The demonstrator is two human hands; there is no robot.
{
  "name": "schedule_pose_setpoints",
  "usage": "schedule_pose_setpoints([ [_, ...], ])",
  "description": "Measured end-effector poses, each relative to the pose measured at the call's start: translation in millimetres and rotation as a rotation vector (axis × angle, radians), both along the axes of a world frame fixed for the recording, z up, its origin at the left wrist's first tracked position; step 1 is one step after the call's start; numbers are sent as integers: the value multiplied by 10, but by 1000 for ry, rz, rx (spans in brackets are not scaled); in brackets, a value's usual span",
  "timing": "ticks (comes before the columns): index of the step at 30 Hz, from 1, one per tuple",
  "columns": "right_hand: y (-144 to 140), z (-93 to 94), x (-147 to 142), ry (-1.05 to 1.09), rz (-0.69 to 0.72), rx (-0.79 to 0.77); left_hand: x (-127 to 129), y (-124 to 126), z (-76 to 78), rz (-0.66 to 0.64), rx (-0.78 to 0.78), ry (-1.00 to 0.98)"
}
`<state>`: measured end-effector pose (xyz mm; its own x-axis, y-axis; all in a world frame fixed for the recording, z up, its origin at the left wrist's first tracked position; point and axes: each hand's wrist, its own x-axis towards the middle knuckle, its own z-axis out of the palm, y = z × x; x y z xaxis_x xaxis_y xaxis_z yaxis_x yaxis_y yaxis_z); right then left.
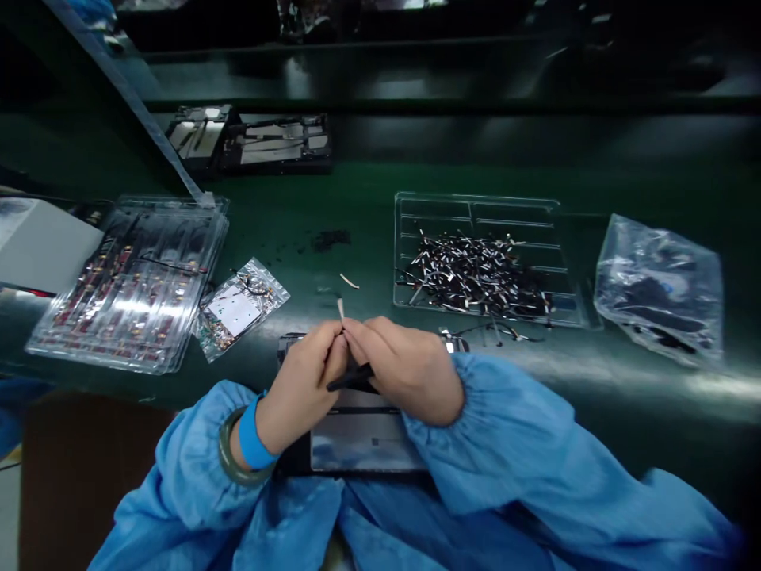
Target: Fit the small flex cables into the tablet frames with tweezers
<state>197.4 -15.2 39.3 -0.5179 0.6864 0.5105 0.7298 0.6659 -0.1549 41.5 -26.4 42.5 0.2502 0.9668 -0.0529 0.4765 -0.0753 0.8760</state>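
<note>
A tiny pale strip, thin and slightly curved, stands up from between the fingertips of both hands, just above the near edge of the dark green work surface. The left hand is curled nearly closed, thumb and forefinger pinched together on the strip's lower end. The right hand is likewise closed to a pinch, its fingertips meeting the left's at the strip, and it also grips slim black tweezers that slant down to the left beneath the knuckles (whether the tweezer tips touch the strip cannot be told). Both wrists come out of loose light-blue sleeves; the left wrist carries a blue band and a greenish bangle.

Directly under the hands lies a flat dark rectangular device with a grey glossy panel, partly hidden by them. A second pale sliver lies on the surface just beyond. To the right sits a clear plastic compartment tray heaped with small black-and-white parts, and further right a crumpled clear plastic bag holding dark pieces. To the left are a small clear pouch with a white label and a stack of clear blister trays with reddish components. Dark fixtures stand well back.
</note>
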Motion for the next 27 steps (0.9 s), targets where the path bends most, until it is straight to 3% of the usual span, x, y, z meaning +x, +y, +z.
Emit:
schedule_pose_setpoints([
  [2, 2, -38, -16, -59, -20, 8, 2, -14, -11, 16, 99, 83],
  [3, 15, -45, -4, -45, -40, 6, -14, -14, -13, 31, 78, 75],
  [5, 40, -28, 54, 62, -110, 6, -70, -4, -5, 107, -76, -76],
  [8, -1, 28, 139, 207, -200, -47, -157, 3, 35, 236, -414, -480],
  [11, -152, 37, 124, 169, -58, -93, -187, -34, 74, 250, -658, -723],
  [13, -242, 17, 93, 132, 54, -39, -194, -75, 91, 280, -721, -780],
  [16, -223, -1, 124, 175, 68, -90, -230, -117, 105, 404, -703, -778],
  [19, 35, 0, 198, 199, -106, -289, -266, -113, 102, 560, -576, -758],
  [22, 416, -30, 147, -23, -261, -466, -247, -78, 72, 629, -453, -767],
  [27, 812, -112, -81, -275, -266, -589, -193, -18, 0, 627, -355, -785],
])
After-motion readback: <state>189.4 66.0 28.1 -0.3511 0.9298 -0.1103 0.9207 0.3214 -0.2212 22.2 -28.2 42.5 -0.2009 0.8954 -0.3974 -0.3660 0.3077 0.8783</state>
